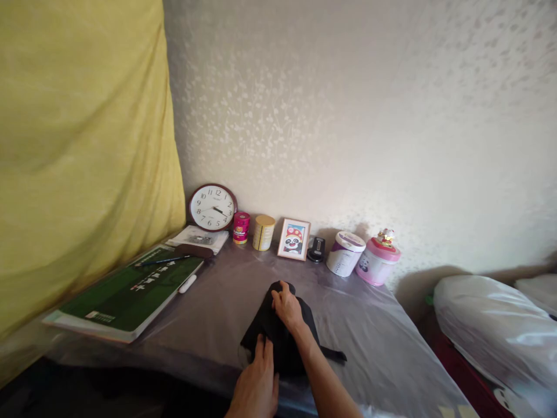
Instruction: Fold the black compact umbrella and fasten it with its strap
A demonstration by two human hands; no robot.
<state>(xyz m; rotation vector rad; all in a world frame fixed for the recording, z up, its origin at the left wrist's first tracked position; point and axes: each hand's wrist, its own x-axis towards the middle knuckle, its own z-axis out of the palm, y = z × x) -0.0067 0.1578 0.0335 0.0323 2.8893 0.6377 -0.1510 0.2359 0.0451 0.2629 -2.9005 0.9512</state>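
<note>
A black cloth item (278,342) with a narrow strap sticking out to the right lies on the table near its front edge. Its exact kind is hard to make out, as it is folded and partly covered by my arms. My left hand (259,371) rests on its near left part, fingers stretched out and flat against the fabric. Farther forward, my right hand (288,305) bends over the top end of the cloth, its fingers curled in and gripping the fabric there.
A green book (117,290) with a pen lies left, beside a white marker-like object (187,284). Along the wall stand a clock (213,207), a pink can (241,227), a yellow tin (263,233), a framed panda picture (294,238), a black stapler-like object (317,249) and two tubs (346,253).
</note>
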